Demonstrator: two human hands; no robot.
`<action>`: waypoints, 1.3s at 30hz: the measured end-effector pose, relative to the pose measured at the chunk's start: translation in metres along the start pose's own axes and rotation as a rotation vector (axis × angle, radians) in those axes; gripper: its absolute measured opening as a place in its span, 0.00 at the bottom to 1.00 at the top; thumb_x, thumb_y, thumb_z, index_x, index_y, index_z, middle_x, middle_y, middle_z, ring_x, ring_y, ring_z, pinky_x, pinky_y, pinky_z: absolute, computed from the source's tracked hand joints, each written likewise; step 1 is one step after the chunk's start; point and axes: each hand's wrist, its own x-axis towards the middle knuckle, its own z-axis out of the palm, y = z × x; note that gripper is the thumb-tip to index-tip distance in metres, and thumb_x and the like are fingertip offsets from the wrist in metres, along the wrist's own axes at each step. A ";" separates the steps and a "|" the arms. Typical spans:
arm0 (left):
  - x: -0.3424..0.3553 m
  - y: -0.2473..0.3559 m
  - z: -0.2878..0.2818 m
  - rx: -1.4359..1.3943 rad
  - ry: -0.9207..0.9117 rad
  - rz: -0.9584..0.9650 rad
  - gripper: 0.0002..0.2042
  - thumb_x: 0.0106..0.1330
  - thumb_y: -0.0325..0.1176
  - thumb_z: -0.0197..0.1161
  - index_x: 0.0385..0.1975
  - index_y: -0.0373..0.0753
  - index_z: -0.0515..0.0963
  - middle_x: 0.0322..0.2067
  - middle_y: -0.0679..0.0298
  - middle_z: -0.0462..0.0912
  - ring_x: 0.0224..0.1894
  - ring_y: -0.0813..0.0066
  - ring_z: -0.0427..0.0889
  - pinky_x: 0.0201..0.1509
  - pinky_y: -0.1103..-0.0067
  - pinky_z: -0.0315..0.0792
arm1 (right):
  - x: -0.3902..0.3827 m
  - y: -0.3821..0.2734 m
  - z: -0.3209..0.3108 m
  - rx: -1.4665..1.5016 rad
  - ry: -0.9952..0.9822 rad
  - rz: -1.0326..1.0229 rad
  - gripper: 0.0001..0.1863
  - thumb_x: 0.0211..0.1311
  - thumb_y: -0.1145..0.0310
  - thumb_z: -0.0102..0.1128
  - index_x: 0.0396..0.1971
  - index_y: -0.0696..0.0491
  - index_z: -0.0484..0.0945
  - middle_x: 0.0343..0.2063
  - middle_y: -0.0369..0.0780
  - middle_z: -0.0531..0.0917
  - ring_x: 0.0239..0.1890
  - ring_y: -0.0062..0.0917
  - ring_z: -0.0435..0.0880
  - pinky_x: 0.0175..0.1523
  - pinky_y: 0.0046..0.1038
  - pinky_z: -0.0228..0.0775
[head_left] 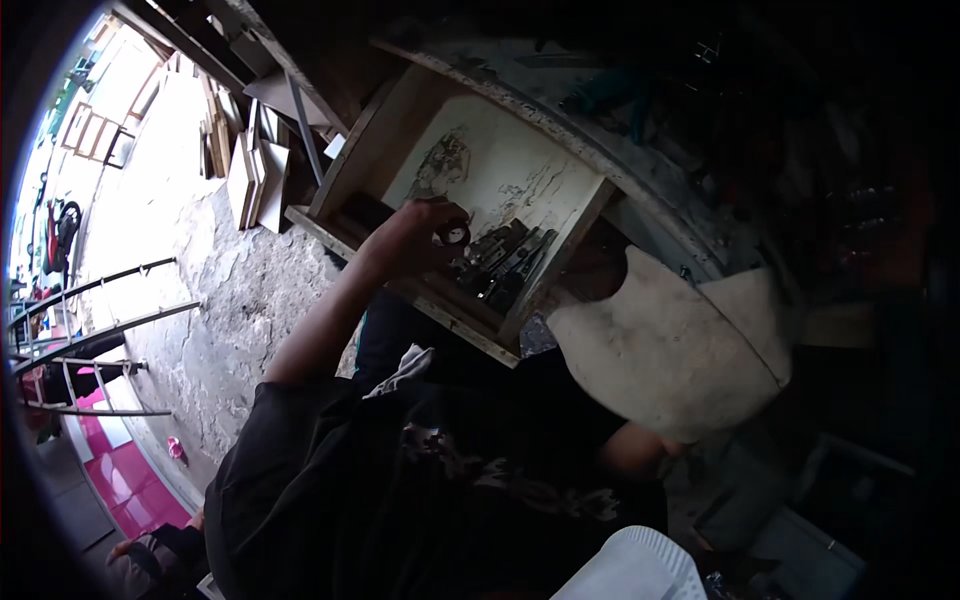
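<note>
My left hand (425,225) reaches into an open wooden drawer (560,255). Its fingers are closed around a small round dark object (455,235) with a pale centre, whose kind I cannot make out. Beneath and beside that hand, several metal tools and fittings (510,255) lie heaped in the drawer's near right corner. My right hand (675,446) is at the lower edge of a large pale piece with curved edges (665,340) and a dark line across it. That hand grips the edge, with most of its fingers hidden in shadow.
The drawer pulls out from a worn workbench (560,115) that carries dim clutter. Boards (258,180) lean at the left, on rough concrete floor (235,300). Metal frames (110,320) stand farther left, near a pink panel (130,485). Another person's sleeve (145,565) shows at lower left.
</note>
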 end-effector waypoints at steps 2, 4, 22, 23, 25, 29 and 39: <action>-0.002 0.023 -0.011 -0.270 0.058 -0.030 0.22 0.57 0.36 0.75 0.51 0.38 0.81 0.44 0.55 0.84 0.50 0.62 0.84 0.55 0.69 0.76 | 0.000 -0.006 0.014 0.009 -0.044 0.001 0.24 0.69 0.64 0.53 0.60 0.61 0.69 0.54 0.45 0.75 0.57 0.31 0.74 0.60 0.29 0.67; -0.002 0.055 -0.013 -0.363 0.215 0.279 0.24 0.56 0.36 0.75 0.53 0.39 0.80 0.46 0.55 0.84 0.50 0.59 0.84 0.55 0.67 0.77 | 0.001 -0.011 0.029 0.010 -0.079 -0.002 0.23 0.69 0.65 0.52 0.59 0.61 0.69 0.53 0.45 0.76 0.56 0.31 0.75 0.59 0.29 0.68; -0.027 0.112 0.041 -0.096 0.535 0.677 0.22 0.51 0.25 0.73 0.49 0.36 0.80 0.54 0.47 0.76 0.56 0.49 0.81 0.56 0.66 0.81 | -0.017 0.009 0.059 -0.153 -0.544 0.230 0.20 0.71 0.66 0.56 0.58 0.59 0.69 0.57 0.46 0.75 0.59 0.31 0.77 0.59 0.31 0.73; -0.027 0.112 0.040 -0.110 0.504 0.697 0.22 0.52 0.24 0.73 0.49 0.36 0.80 0.54 0.47 0.77 0.56 0.49 0.81 0.56 0.65 0.81 | -0.015 0.007 0.053 -0.115 -0.511 0.250 0.19 0.72 0.66 0.55 0.58 0.59 0.69 0.57 0.45 0.75 0.59 0.30 0.77 0.60 0.31 0.73; -0.022 0.114 0.036 -0.250 0.425 0.718 0.20 0.55 0.28 0.74 0.48 0.33 0.78 0.52 0.46 0.78 0.57 0.45 0.82 0.58 0.64 0.80 | -0.009 0.002 0.042 -0.038 -0.452 0.288 0.18 0.74 0.67 0.53 0.58 0.59 0.69 0.58 0.44 0.75 0.60 0.28 0.76 0.61 0.30 0.72; -0.003 0.125 0.033 -0.570 0.488 0.757 0.26 0.55 0.39 0.77 0.47 0.31 0.74 0.50 0.46 0.79 0.56 0.43 0.81 0.59 0.60 0.79 | -0.003 -0.012 0.037 -0.052 -0.417 0.251 0.15 0.75 0.70 0.51 0.57 0.59 0.68 0.56 0.41 0.76 0.59 0.22 0.76 0.61 0.28 0.72; 0.006 0.152 0.046 -0.184 0.413 0.785 0.22 0.49 0.22 0.76 0.46 0.36 0.78 0.49 0.55 0.82 0.57 0.54 0.82 0.64 0.58 0.76 | -0.020 -0.024 -0.001 -0.506 -0.185 0.021 0.06 0.72 0.76 0.54 0.34 0.63 0.76 0.29 0.44 0.80 0.34 0.27 0.81 0.40 0.32 0.73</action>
